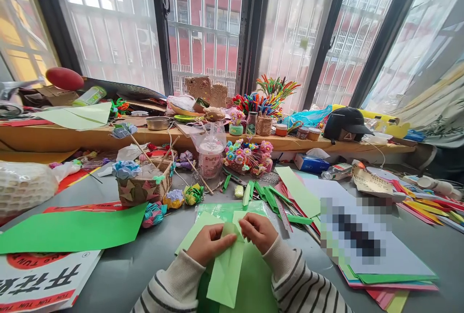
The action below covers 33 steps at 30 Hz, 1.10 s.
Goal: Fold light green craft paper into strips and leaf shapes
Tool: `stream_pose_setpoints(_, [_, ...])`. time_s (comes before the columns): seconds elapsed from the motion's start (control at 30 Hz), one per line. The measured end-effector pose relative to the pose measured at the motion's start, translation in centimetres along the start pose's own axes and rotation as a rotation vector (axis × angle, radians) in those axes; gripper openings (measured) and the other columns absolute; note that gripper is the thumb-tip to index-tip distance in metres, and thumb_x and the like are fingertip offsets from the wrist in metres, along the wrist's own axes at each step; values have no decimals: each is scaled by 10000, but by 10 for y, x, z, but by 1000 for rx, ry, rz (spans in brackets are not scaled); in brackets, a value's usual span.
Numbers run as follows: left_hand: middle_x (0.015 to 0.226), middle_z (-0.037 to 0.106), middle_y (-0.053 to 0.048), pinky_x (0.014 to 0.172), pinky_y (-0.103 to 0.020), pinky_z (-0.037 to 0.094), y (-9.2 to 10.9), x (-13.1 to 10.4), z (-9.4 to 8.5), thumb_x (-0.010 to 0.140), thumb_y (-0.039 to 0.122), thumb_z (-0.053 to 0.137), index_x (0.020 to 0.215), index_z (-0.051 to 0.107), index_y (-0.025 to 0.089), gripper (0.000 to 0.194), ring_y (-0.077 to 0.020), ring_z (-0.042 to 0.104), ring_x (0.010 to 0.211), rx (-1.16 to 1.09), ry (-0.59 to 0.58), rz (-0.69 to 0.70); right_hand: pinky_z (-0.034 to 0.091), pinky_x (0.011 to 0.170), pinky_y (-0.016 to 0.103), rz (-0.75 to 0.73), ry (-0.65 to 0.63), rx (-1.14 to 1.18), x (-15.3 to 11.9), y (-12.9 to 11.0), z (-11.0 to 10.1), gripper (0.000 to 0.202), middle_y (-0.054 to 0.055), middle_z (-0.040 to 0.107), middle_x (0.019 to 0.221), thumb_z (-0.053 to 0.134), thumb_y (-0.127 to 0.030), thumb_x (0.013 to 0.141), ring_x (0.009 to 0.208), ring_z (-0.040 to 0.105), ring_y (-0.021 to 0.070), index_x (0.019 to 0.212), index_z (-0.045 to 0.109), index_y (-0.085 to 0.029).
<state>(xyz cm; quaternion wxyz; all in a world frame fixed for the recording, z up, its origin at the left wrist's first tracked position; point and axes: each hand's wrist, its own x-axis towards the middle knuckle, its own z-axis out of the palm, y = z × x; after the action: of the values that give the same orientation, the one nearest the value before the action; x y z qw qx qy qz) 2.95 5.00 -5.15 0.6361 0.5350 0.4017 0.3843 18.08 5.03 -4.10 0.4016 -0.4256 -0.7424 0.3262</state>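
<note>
My left hand (207, 244) is closed on a strip of light green paper (226, 277), its thumb lying across the upper part. The strip has a crease down its length and hangs toward me. At the strip's top right edge, my right hand (259, 232) pinches with curled fingers; the paper's edge meets its fingertips. Beneath both hands lie more green sheets (253, 279) and a clear green-tinted plastic sleeve (261, 206). Just beyond, several folded green paper pieces (266, 199) are scattered, with a ruler (283, 214) beside them.
Left are a bright green sheet (72, 228), a basket (145, 190) with paper flowers and a printed bag (39, 279). Stacked paper (391, 255) lies right. Behind stand a plastic cup (210, 158), pompom flowers (248, 154) and a wooden ledge (83, 136) bearing a black cap (344, 122).
</note>
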Motion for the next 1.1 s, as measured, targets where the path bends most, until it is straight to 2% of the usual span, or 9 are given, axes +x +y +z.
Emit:
stream_pose_setpoints(0.13, [528,566,-7,467,-209,354,0,-1,1,483,361,642,615,600,94,300,-106,484,490,-10,-59,-10,253,387,172,-5,-22,51,1,0,3,270,-48,366,469,468,-376,675,427,315,50,541,454,-142])
stream_pose_setpoints(0.27, [610,592,-19,504,-216,384,6,-1,-1,511,370,624,679,599,106,314,-124,522,548,-29,51,-16,228,332,175,118,140,304,4,7,-2,295,-72,326,393,478,-422,656,350,288,40,548,428,-152])
stream_pose_setpoints(0.43, [726,627,-70,587,-282,443,14,-2,0,502,381,630,731,557,128,349,-173,582,624,-200,154,-91,305,301,168,270,294,591,7,14,-8,318,-24,503,441,545,-443,588,332,425,56,589,417,-152])
stream_pose_setpoints(0.57, [659,634,-57,566,-265,449,13,-2,3,472,379,647,718,572,125,361,-159,585,584,-150,152,-81,380,351,170,379,206,779,6,9,3,358,-16,546,462,594,-428,534,391,516,83,586,361,-161])
stream_pose_setpoints(0.63, [560,619,-31,549,-259,448,11,-2,4,465,378,649,610,584,114,308,-149,575,544,-97,154,-69,398,367,183,391,130,823,4,6,12,373,-32,536,443,601,-420,525,385,519,87,571,326,-171])
stream_pose_setpoints(0.77, [466,602,-34,534,-264,443,7,0,3,446,367,658,529,604,91,294,-152,559,505,-27,226,-68,350,328,167,311,48,703,2,3,19,344,-53,496,407,592,-415,528,321,445,56,560,363,-161])
stream_pose_setpoints(0.87, [453,603,-46,518,-274,440,7,0,3,421,367,667,575,616,87,324,-183,568,530,-27,262,-72,287,309,148,266,70,515,2,3,14,313,-68,445,381,549,-424,568,294,358,23,535,411,-144])
stream_pose_setpoints(0.97, [457,588,-23,504,-256,439,9,-1,1,416,346,674,574,612,100,299,-152,547,486,-46,292,-32,261,311,145,262,73,407,1,2,12,312,-70,424,378,507,-428,602,295,325,15,507,420,-144])
stream_pose_setpoints(1.1, [500,566,14,498,-212,440,12,-1,-2,460,322,656,591,604,134,234,-96,502,460,-87,352,36,319,340,151,244,-86,337,-2,0,13,269,-37,474,431,479,-377,643,329,374,27,541,479,-128])
